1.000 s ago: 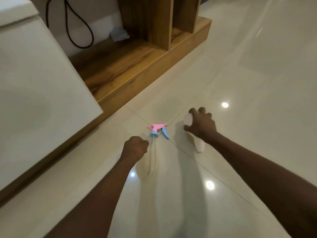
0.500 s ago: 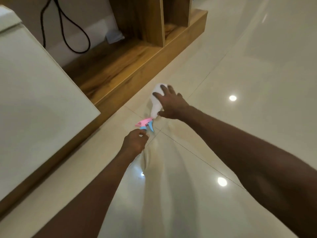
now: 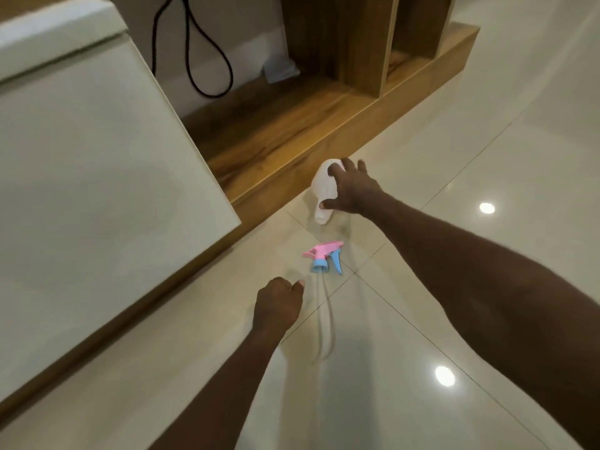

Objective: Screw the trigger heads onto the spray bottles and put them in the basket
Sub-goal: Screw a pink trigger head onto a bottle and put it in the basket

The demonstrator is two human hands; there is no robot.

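The right hand (image 3: 352,190) is gripping a white plastic spray bottle (image 3: 323,190), smooth and rounded at the shoulder, with the fingers curled over its top side and the thumb pressing against the narrow neck end. The bottle is lying tilted, neck pointing toward the person, above glossy cream floor tiles (image 3: 487,141), just beside the edge of a wooden plinth (image 3: 292,134) with a visible brown grain. Whether the bottle is touching the floor cannot be told.

The trigger head (image 3: 323,259) is lying on the tiles between the two hands, apart from both. Its body is pink, its collar and lever pale blue, and a thin translucent dip tube (image 3: 323,323) is trailing from it toward the person in a slight curve.

The left hand (image 3: 279,303) is hovering near the tube with its fingers curled in loosely; it appears to be holding nothing.

A flat off-white cabinet panel (image 3: 97,190) is filling the left side. A black cable (image 3: 211,60) is hanging in a loop against the wall behind the plinth.
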